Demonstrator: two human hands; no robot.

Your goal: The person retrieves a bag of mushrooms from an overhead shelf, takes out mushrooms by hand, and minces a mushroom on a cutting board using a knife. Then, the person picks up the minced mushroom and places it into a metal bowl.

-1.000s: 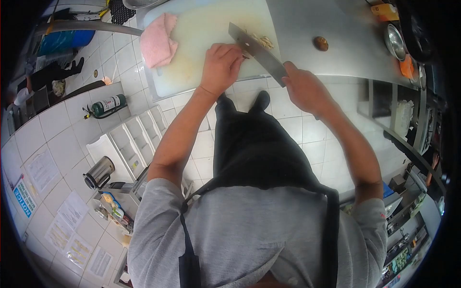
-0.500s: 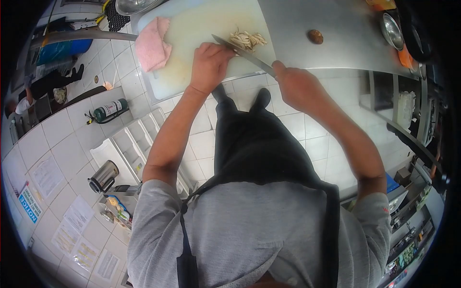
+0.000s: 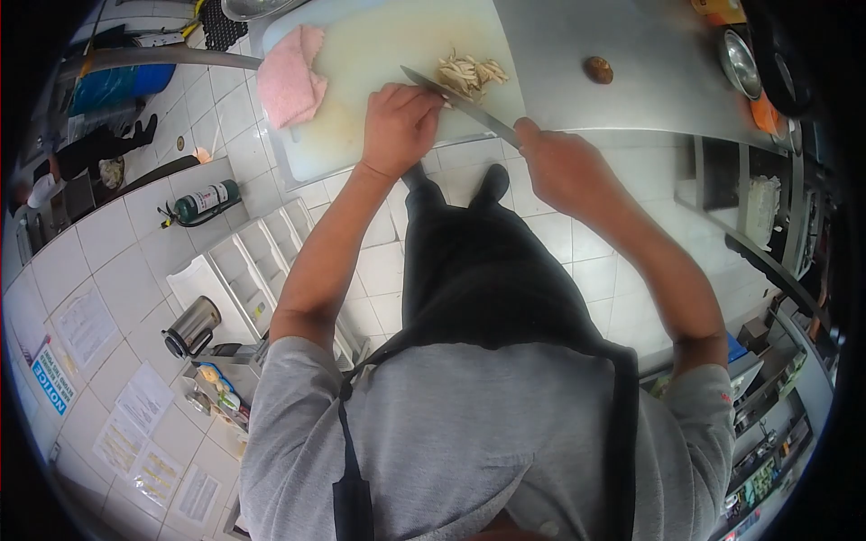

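My right hand (image 3: 561, 164) is wrapped round the handle of a large knife (image 3: 483, 117), whose blade slants up and left across the cutting board (image 3: 374, 54). Beside the blade, my left hand (image 3: 400, 126) is closed, its fingertips curled against a small piece that is mostly hidden beneath them. A pile of thin pale brown-edged slices (image 3: 471, 76) lies on the board just beyond the blade. Toward the board's left side rests a crumpled pink cloth (image 3: 291, 79). One round brown piece (image 3: 598, 69) sits apart on the steel counter (image 3: 622, 113).
Metal bowls stand at the counter's right end (image 3: 740, 63) and past the board's top left (image 3: 257, 7). Below on the left are a fire extinguisher (image 3: 206, 200), white trays (image 3: 236, 270) and a metal jug (image 3: 191, 326). A person in dark trousers (image 3: 95, 149) is at far left.
The knife blade has swung lower and to the left, then stayed near my left fingertips. The pile of slices shows more fully than a second ago. My left hand has shifted slightly.
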